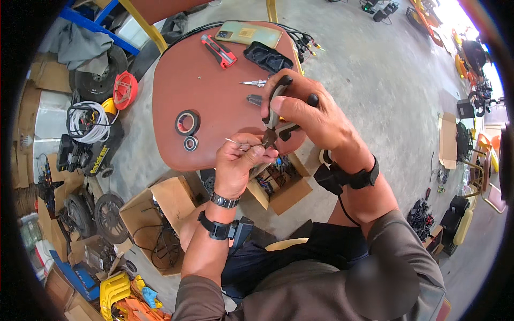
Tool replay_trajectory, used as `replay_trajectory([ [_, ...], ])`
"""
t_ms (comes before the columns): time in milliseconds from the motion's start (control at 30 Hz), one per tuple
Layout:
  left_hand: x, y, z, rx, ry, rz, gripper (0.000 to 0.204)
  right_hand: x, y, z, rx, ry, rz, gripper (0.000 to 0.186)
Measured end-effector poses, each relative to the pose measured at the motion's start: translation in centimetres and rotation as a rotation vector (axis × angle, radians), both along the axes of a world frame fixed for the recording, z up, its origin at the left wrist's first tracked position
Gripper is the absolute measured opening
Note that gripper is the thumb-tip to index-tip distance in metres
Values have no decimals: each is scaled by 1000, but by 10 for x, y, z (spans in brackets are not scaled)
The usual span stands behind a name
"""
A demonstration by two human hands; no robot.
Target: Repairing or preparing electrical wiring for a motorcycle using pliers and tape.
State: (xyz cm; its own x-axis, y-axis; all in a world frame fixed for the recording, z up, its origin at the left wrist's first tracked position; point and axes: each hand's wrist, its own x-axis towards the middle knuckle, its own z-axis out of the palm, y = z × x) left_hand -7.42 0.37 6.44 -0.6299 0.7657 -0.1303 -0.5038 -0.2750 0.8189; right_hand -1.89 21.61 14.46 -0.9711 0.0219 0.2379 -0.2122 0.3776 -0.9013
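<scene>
My right hand (326, 120) is wrapped round a pair of pliers (276, 109) with grey and black handles. Their metal jaws reach down to the fingertips of my left hand (235, 166). Between those fingers is a small thin piece, with a pale end (231, 140) sticking out to the left; it looks like wire, though the fingers hide most of it. Both hands are over the near edge of a reddish-brown chair seat (171, 96). Beyond the pliers lie a slim screwdriver (253, 83) and a small dark piece (254, 100).
On the seat are a black tape roll (187, 123), a smaller ring (190, 143), a red utility knife (218, 52), a phone (249, 33) and a black tray (267, 57). Cardboard boxes (292, 198) with cables stand below. Wheels (111, 216) and coiled white cable (88, 122) are left.
</scene>
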Motion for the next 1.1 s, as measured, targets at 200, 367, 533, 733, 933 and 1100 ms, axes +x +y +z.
replay_trajectory([
  [200, 3, -1, -1, 14, -30, 75, 14, 10, -7, 29, -333, -327, -130, 29],
  [367, 5, 0, -1, 9, -25, 77, 13, 10, -12, 31, -335, -241, -128, 33],
  [533, 5, 2, -2, 16, -21, 69, 13, 8, -13, 26, -355, -193, -142, 38],
  [733, 10, 5, 1, 9, -12, 67, 12, 10, -14, 34, -424, -211, -131, 44],
  [933, 10, 5, 3, 13, 3, 73, 13, 10, -19, 32, -341, -236, -158, 45],
  [1100, 9, 5, 0, 1, 14, 65, 13, 11, -18, 29, -362, -226, -194, 44],
])
